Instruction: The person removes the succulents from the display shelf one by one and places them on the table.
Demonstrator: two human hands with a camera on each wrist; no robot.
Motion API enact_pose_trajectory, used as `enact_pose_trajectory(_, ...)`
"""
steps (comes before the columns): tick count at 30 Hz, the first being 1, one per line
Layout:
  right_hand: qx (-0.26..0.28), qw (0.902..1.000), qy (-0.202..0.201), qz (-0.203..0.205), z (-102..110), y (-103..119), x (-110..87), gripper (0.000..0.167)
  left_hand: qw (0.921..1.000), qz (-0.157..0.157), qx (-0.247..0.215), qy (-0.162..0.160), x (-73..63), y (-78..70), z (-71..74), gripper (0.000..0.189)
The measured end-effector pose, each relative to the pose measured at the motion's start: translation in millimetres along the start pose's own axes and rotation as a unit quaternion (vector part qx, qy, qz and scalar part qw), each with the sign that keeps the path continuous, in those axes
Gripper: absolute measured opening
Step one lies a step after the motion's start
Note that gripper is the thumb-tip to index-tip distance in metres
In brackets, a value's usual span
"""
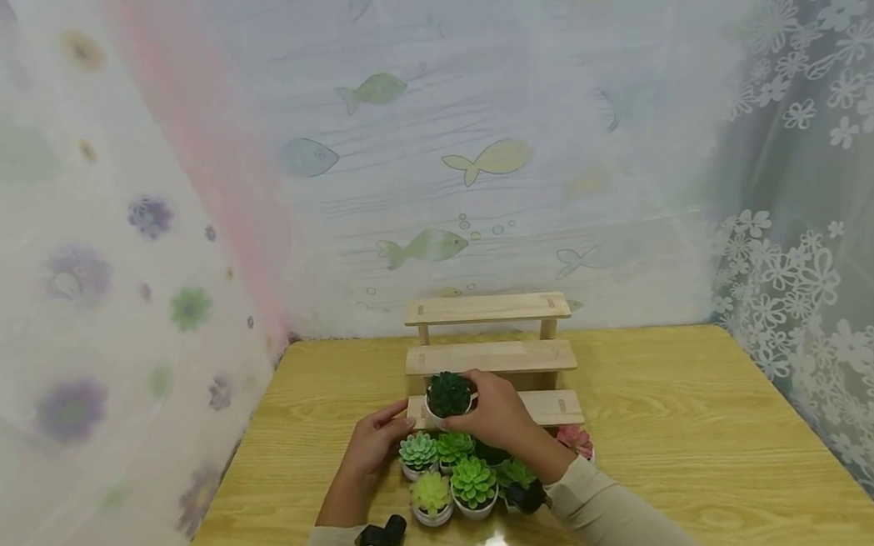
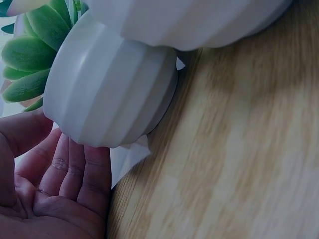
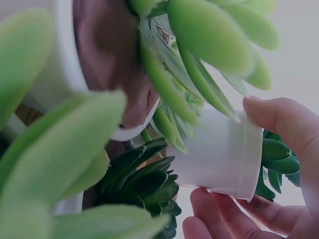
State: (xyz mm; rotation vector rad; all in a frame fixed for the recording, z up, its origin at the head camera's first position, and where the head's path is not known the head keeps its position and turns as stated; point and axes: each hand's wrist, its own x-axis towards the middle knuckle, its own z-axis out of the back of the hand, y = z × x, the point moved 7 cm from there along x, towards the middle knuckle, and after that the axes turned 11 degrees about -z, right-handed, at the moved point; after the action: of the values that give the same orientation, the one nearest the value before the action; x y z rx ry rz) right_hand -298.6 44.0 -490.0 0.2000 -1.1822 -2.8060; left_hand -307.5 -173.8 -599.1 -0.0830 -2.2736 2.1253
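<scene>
My right hand point(image 1: 500, 415) grips the white pot point(image 3: 219, 154) of a dark green artificial succulent point(image 1: 448, 394), thumb on one side and fingers on the other. The pot is over the left part of the lowest board of a three-step wooden stand point(image 1: 550, 406); whether it touches the board cannot be told. At that board's left end is my left hand point(image 1: 374, 442), its fingers point(image 2: 94, 174) fairly straight. Contact with the board is unclear. Just in front of the stand, a pale green succulent point(image 1: 418, 449) sits nearest the left hand.
Several more potted succulents stand close together before the stand, including a yellow-green one point(image 1: 430, 492) and a bright green one point(image 1: 473, 481). A pink-red one point(image 1: 575, 440) is partly behind the right forearm. Patterned curtains border the wooden table point(image 1: 665, 443).
</scene>
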Motion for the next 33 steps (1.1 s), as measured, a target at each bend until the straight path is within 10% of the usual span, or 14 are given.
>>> enact_pose_trajectory(33,0.064,0.9955,-0.053,-0.045,70,-39,-63.8,0.083,0.9998,0.009,0.013,-0.014,-2.5,-0.7,0.4,0.053)
